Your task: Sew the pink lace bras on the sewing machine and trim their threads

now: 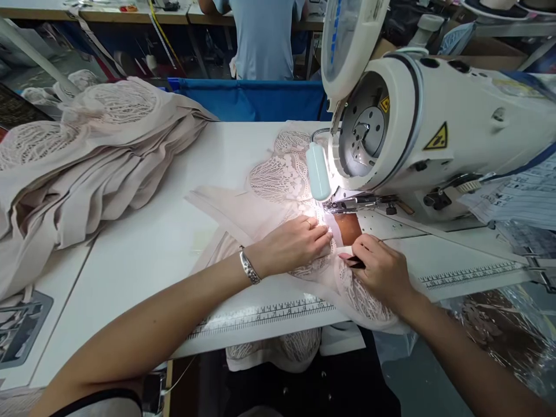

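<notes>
Directly beneath the left fingers [319, 233] lies lace garment [278, 179].

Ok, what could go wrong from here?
The left hand rests on the lace fabric close to the lit working end of the sewing machine, so it might get caught. The small dark tool in the right hand could snag that fabric. The part hanging off the table may tug it askew.

The dark tool [355, 262] is partly hidden in the right hand's grip [383, 271]; the lace pile [113, 136] runs off the left edge; the top edge cuts off the co-worker [263, 43]; writing on the sheet [521, 194] is unreadable
</notes>
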`<state>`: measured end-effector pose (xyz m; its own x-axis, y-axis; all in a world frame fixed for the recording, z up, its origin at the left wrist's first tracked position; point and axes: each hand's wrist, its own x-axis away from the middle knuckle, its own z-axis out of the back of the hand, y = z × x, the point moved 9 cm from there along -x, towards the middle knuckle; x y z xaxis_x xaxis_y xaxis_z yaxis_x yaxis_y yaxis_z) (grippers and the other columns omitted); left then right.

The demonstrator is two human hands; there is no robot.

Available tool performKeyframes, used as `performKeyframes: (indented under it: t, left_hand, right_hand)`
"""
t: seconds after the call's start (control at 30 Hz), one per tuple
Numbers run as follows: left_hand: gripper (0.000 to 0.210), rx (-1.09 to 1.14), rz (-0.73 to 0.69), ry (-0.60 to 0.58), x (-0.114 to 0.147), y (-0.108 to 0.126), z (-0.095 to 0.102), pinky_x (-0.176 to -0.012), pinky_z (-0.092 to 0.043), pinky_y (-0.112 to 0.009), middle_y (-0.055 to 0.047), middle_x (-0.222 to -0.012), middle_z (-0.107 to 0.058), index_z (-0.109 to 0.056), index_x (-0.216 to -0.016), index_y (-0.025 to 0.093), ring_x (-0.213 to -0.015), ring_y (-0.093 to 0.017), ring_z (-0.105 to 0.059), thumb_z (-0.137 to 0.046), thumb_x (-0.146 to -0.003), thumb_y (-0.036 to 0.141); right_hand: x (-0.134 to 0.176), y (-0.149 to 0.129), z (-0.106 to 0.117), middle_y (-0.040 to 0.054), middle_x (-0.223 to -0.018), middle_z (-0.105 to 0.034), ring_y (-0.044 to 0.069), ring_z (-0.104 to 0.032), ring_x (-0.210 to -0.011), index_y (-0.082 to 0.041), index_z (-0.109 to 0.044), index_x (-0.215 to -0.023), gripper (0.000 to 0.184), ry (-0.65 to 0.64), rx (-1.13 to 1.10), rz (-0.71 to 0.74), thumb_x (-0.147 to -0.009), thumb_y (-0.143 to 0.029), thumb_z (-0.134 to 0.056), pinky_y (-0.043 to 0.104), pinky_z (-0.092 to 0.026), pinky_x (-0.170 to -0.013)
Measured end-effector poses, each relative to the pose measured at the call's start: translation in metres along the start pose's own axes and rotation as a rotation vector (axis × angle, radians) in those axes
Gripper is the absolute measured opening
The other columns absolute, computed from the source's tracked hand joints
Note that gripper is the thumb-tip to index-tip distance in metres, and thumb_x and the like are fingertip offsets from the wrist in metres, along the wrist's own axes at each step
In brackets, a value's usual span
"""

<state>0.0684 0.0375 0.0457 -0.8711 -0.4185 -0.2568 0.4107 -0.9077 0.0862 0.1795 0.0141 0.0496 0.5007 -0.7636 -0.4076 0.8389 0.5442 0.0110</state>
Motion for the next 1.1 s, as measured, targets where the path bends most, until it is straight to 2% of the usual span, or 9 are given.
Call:
performKeyframes:
  t: [0.1, 0.17, 0.2, 0.27, 0.33, 0.4, 0.53, 0.83, 1.1]
  left_hand:
    - [0.027, 0.002, 0.005, 0.011, 0.000, -0.002, 0.000, -0.088, -0.049, -0.038, -0.011, -0.110, -0.071, -0.065, -0.113, 0.015, -0.102, -0.023, -0.063, -0.044, -0.107, 0.030]
    - [0.025, 0.006, 0.009, 0.019, 0.000, -0.002, 0.001, -0.091, -0.048, -0.038, -0.011, -0.111, -0.072, -0.066, -0.111, 0.015, -0.103, -0.023, -0.063, -0.044, -0.107, 0.026]
    - [0.026, 0.008, 0.010, 0.022, 0.000, -0.003, 0.001, -0.093, -0.048, -0.039, -0.010, -0.110, -0.072, -0.066, -0.111, 0.015, -0.103, -0.022, -0.064, -0.042, -0.107, 0.023]
    - [0.028, 0.007, 0.008, 0.028, -0.001, -0.002, 0.001, -0.097, -0.048, -0.040, -0.010, -0.108, -0.073, -0.066, -0.111, 0.014, -0.101, -0.021, -0.065, -0.040, -0.107, 0.020]
    - [0.028, -0.011, 0.008, 0.028, -0.001, -0.003, 0.001, -0.100, -0.047, -0.042, -0.011, -0.106, -0.074, -0.066, -0.113, 0.012, -0.100, -0.022, -0.066, -0.040, -0.107, 0.021]
    - [0.029, -0.033, 0.009, 0.020, 0.000, -0.004, 0.002, -0.106, -0.045, -0.045, -0.012, -0.108, -0.074, -0.066, -0.116, 0.011, -0.103, -0.024, -0.066, -0.041, -0.107, 0.024]
    - [0.031, -0.029, 0.034, 0.015, 0.000, -0.008, 0.003, -0.110, -0.040, -0.049, -0.015, -0.120, -0.071, -0.066, -0.116, 0.010, -0.117, -0.028, -0.061, -0.042, -0.107, 0.028]
    - [0.040, -0.048, 0.050, -0.025, -0.001, -0.010, 0.005, -0.110, -0.036, -0.050, -0.011, -0.103, -0.070, -0.065, -0.113, 0.011, -0.103, -0.025, -0.062, -0.032, -0.110, 0.034]
    - [0.044, -0.053, 0.082, 0.012, 0.001, -0.015, 0.005, -0.110, -0.032, -0.051, -0.012, -0.117, -0.070, -0.063, -0.114, 0.013, -0.115, -0.028, -0.058, -0.032, -0.110, 0.043]
  right_hand:
    - [-0.003, 0.012, -0.003, 0.0001, -0.056, -0.056, 0.013, -0.049, -0.053, -0.020, -0.054, -0.066, 0.039, -0.001, -0.008, 0.028, -0.101, -0.035, -0.051, 0.028, -0.030, -0.054]
    - [-0.011, 0.027, -0.011, -0.0004, -0.058, -0.062, 0.014, -0.051, -0.051, -0.018, -0.067, -0.089, 0.021, -0.117, -0.039, -0.048, -0.098, -0.030, -0.052, 0.028, -0.028, -0.052]
    - [-0.015, 0.033, -0.016, -0.0008, -0.061, -0.066, 0.015, -0.053, -0.052, -0.019, -0.069, -0.108, 0.022, -0.202, -0.046, -0.080, -0.095, -0.026, -0.053, 0.027, -0.027, -0.052]
    - [-0.021, 0.036, -0.027, -0.0020, -0.067, -0.072, 0.016, -0.056, -0.055, -0.026, -0.060, -0.138, 0.053, -0.387, -0.032, -0.100, -0.087, -0.018, -0.055, 0.027, -0.026, -0.054]
    - [-0.026, 0.035, -0.033, -0.0022, -0.073, -0.075, 0.017, -0.057, -0.058, -0.034, -0.054, -0.148, 0.070, -0.516, 0.008, -0.096, -0.081, -0.013, -0.056, 0.028, -0.025, -0.055]
    - [-0.032, 0.034, -0.036, -0.0014, -0.074, -0.076, 0.017, -0.058, -0.060, -0.035, -0.054, -0.148, 0.075, -0.561, 0.029, -0.099, -0.078, -0.011, -0.057, 0.028, -0.025, -0.055]
    - [-0.042, 0.032, -0.036, -0.0003, -0.069, -0.074, 0.019, -0.057, -0.059, -0.032, -0.057, -0.146, 0.073, -0.496, 0.007, -0.077, -0.076, -0.013, -0.057, 0.029, -0.026, -0.054]
    - [-0.046, 0.030, -0.030, 0.0013, -0.079, -0.079, 0.019, -0.066, -0.068, -0.026, -0.070, -0.132, 0.060, -0.338, -0.036, 0.036, -0.076, -0.011, -0.052, 0.029, -0.034, -0.057]
    - [-0.047, 0.032, -0.028, -0.0010, -0.090, -0.082, 0.018, -0.072, -0.080, -0.027, -0.071, -0.130, 0.064, -0.276, -0.074, 0.096, -0.074, -0.004, -0.052, 0.027, -0.037, -0.057]
